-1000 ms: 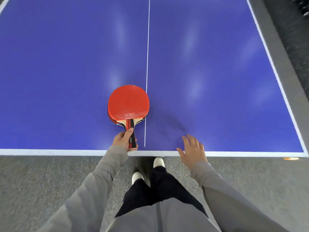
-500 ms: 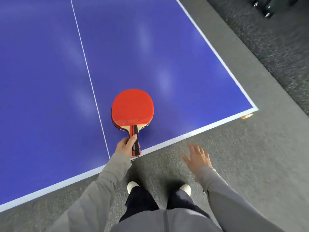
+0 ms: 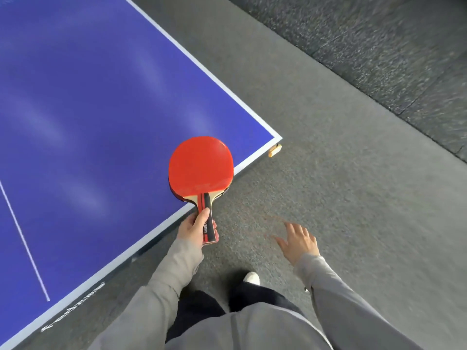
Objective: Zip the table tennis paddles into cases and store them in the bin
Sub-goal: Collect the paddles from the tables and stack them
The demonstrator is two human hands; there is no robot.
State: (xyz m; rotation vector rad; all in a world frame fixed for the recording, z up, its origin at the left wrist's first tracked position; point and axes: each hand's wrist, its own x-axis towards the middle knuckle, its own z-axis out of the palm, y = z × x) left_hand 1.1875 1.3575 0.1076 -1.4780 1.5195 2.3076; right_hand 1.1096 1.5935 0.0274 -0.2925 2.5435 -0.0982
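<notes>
Paddles (image 3: 201,168) look stacked, handle gripped in the left hand (image 3: 195,227) over the table (image 3: 101,109) corner. Right hand (image 3: 299,242) hangs free, fingers spread. No case or bin visible, so best keep that grip firm and level while carrying.

We stand at the near right corner of the table tennis table (image 3: 88,122), which spreads away to our left and ahead. Our left hand (image 3: 194,229) holds the paddles (image 3: 201,168) by the handles, stacked one on the other, blades over the table's near edge close to that corner. Just beyond the corner a small object (image 3: 274,150) lies on the floor (image 3: 353,185). Our right hand (image 3: 299,242) hangs over the floor, well right of the table, apart from the paddles. One shoe (image 3: 251,277) shows below, between our arms.
</notes>
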